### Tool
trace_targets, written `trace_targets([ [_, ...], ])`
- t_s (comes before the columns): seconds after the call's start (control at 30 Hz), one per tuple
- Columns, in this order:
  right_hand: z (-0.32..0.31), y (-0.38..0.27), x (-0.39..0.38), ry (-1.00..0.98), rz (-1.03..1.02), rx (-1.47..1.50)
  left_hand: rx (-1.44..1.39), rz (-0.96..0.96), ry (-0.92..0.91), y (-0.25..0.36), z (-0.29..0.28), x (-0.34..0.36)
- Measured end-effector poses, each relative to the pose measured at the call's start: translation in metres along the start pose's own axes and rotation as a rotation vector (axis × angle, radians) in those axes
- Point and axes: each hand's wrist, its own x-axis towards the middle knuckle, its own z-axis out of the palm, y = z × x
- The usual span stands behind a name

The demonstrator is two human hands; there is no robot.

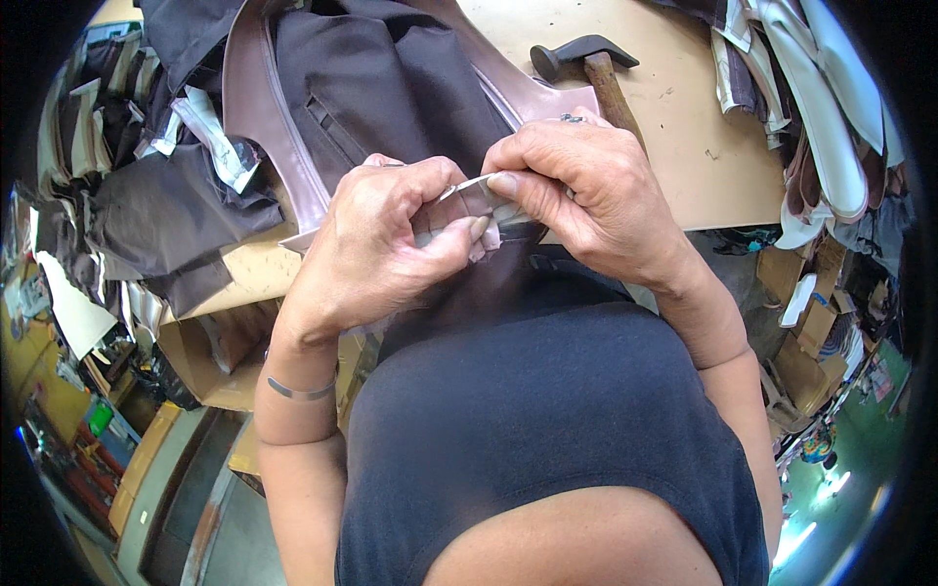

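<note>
Both my hands are at the near end of a bag piece with pink leather trim [256,127] and dark fabric [391,88]. Closed fingers of my left hand [376,230] grip a small folded pink edge with a pale strip [479,244], the thumb pressing on it. In my right hand [586,195] the thumb and forefinger pinch the upper part of that pale folded edge, just right of the left hand's fingers. A hammer [559,61] with a dark head and wooden handle lies beyond my right hand, its lower handle hidden behind that hand.
The tan worktable [723,195] carries piles of dark fabric pieces [166,210] at left and stacked white and brown strips [821,137] at right. Cardboard boxes [210,356] stand below the table at left, with more cardboard and scraps [811,332] at lower right.
</note>
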Motion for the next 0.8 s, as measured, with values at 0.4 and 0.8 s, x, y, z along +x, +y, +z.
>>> trace_targets([
  [0.4, 0.0, -0.002, -0.006, -0.022, 0.008, 0.023, -0.187, -0.162, -0.129, -0.004, 0.003, 0.002],
  [0.8, 0.0, 0.001, -0.009, -0.026, 0.061, 0.088, 0.105, -0.018, -0.175, -0.011, 0.003, 0.002],
])
